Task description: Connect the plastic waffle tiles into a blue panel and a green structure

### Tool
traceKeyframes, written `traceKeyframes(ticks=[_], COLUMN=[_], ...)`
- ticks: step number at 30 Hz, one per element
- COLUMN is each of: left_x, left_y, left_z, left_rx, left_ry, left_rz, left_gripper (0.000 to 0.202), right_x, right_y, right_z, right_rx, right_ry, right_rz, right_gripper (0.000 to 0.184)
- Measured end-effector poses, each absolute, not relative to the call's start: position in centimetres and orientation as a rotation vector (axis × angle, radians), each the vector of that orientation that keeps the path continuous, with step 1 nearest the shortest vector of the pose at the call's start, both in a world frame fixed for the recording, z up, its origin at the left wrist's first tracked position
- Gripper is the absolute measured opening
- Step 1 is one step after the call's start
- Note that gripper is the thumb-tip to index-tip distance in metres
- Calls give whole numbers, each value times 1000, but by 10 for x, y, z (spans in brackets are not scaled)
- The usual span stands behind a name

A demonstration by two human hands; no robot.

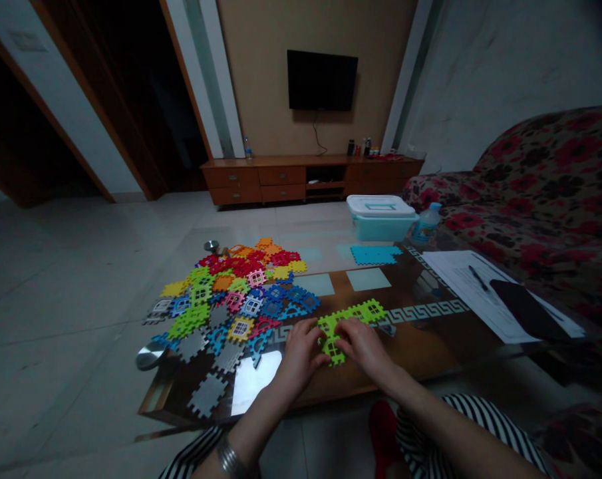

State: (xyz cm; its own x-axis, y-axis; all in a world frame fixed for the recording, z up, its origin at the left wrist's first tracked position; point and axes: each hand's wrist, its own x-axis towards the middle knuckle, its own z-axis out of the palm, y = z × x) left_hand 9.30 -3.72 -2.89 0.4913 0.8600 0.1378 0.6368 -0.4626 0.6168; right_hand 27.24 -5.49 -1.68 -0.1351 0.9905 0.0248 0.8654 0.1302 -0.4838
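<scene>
Lime-green waffle-block strip (364, 311) held by both hands, on the glass-topped counter (420, 351).

I log the left hand (301, 346) closed on the strip's near end from the left, and the right hand (361, 347) nearer, fingers curled over it. Its long axis runs up-right, free end pointing toward the paper sheets (480, 286); the pile of coloured waffle blocks (231, 279) lies left.

The left hand (301, 349) and right hand (361, 346) reach forward, curled downward, almost touching.
</scene>
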Motion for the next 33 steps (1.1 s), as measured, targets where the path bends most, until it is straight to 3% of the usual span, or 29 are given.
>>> traceKeyframes(ticks=[17,26,33], left_x=[94,95,97], left_y=[-35,-34,-30], left_z=[-36,-31,-33], left_rx=[2327,2251,2334], left_ry=[1249,1265,1216], left_rz=[569,634,657], left_gripper=[17,40,21], right_x=[272,266,269], right_y=[-51,-50,-42], right_z=[-18,-13,-12], right_rx=[-1709,-1901,-1838], right_ry=[-2172,-2097,-2163], right_rz=[516,508,441], right_gripper=[9,17,28])
